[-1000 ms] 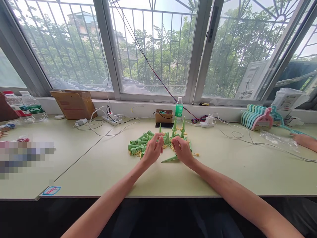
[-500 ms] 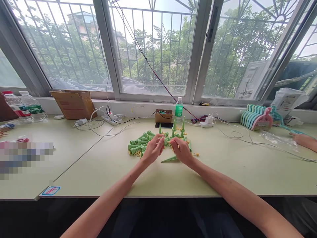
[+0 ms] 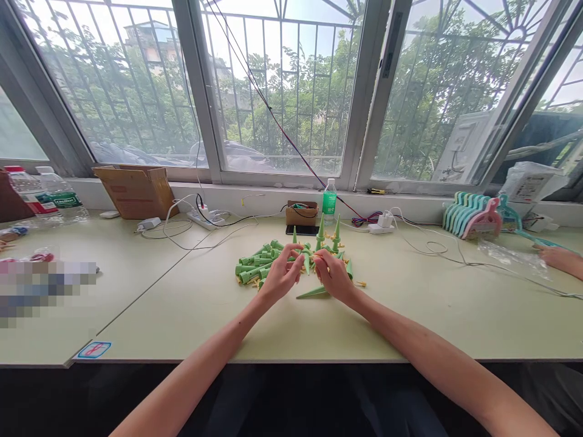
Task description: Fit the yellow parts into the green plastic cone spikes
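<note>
Holds a green spike (image 3: 306,263) point down above the pale table (image 3: 387,331), in the gap between both hands. Grips it near the wide top, thumb and forefinger of the left hand (image 3: 283,272) drawn together on it. Seems to pinch a small yellow piece (image 3: 316,257) in the right hand (image 3: 336,276), fingertips together beside the spike.

Just left of and behind the left hand, a heap of green tubes (image 3: 255,269). Partly behind the right hand, a loose spike (image 3: 311,292) lying flat, tip toward the left. Beyond the right hand, two standing spikes (image 3: 321,233), side by side and upright. Farther back, a green-labelled bottle (image 3: 328,203), a small cardboard box (image 3: 300,215) and, in front of that box, a dark phone (image 3: 301,230). At the far right, near a row of hangers (image 3: 471,216), a co-worker's hand (image 3: 561,260).
</note>
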`<state>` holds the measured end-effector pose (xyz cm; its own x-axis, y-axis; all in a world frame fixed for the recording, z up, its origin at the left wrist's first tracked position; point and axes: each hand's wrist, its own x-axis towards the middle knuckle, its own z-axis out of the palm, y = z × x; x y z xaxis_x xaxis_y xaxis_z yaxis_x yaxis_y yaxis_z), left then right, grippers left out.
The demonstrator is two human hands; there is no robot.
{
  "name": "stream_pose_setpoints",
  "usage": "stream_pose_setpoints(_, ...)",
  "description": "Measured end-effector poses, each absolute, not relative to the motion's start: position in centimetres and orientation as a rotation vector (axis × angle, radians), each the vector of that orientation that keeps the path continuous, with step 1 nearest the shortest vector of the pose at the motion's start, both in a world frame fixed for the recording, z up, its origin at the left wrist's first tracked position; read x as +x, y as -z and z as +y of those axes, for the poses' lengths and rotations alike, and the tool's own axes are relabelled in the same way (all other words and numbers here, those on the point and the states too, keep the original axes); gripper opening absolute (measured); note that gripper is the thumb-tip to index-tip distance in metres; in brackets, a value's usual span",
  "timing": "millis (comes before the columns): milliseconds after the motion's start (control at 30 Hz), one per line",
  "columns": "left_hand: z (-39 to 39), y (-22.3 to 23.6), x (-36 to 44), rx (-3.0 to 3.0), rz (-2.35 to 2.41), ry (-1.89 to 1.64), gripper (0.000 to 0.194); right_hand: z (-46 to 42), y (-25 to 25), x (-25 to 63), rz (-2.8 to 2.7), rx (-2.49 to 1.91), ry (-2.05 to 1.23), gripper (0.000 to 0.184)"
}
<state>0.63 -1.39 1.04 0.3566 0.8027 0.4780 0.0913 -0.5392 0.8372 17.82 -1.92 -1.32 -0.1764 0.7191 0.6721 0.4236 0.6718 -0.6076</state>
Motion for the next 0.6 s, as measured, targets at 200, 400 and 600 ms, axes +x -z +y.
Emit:
stream_pose_setpoints(200,-1.24,-0.89,0.6,1.897,0.778,-1.235,0.033,-1.82,1.45,17.89,-1.819,-0.925,-0.347,0.026)
stream_pose_setpoints(400,-1.16,-0.69,0.62,1.887,0.777,-1.228,0.036,-1.9,1.48,17.88,-1.82,-0.92,-0.366,0.026)
stream_pose_setpoints(600,-1.35,-0.83,0.6,1.925,0.808,-1.199,0.037,-1.91,1.48,17.9,-1.796,-0.936,-0.417,0.027)
